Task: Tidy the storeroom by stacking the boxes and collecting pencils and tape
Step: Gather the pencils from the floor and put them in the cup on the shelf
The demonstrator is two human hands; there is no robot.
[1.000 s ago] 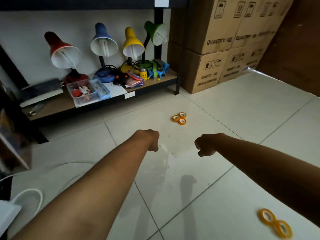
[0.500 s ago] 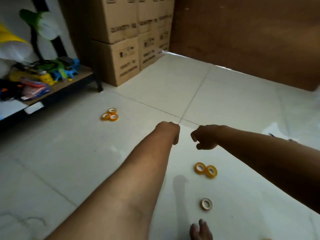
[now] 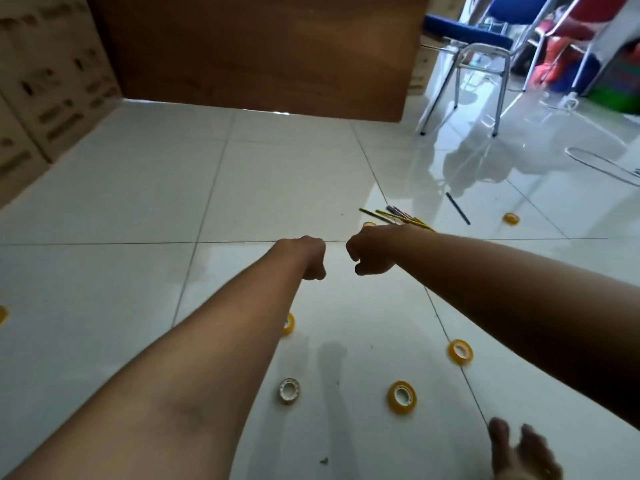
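Note:
Both arms stretch out over a white tiled floor. My left hand (image 3: 311, 259) and my right hand (image 3: 370, 252) are curled into fists side by side and hold nothing. Several yellow tape rolls lie scattered on the floor: one (image 3: 401, 397) in front of me, one (image 3: 460, 352) by my right forearm, one (image 3: 289, 323) half hidden behind my left arm, one (image 3: 511, 218) far right. A pale tape roll (image 3: 288, 390) lies near my left arm. A bundle of pencils (image 3: 398, 216) lies just beyond my right hand, and a single dark pencil (image 3: 458, 213) lies further right.
Stacked cardboard boxes (image 3: 41, 81) stand at the left. A brown wooden panel (image 3: 259, 53) closes off the back. A metal chair with a blue seat (image 3: 467, 46) stands at the back right near coloured clutter. My bare foot (image 3: 519, 452) shows at the bottom right.
My view has swung right, away from the lamp shelf, to the wooden panel, chair and pencils. Both fists have stayed held out in front, close together.

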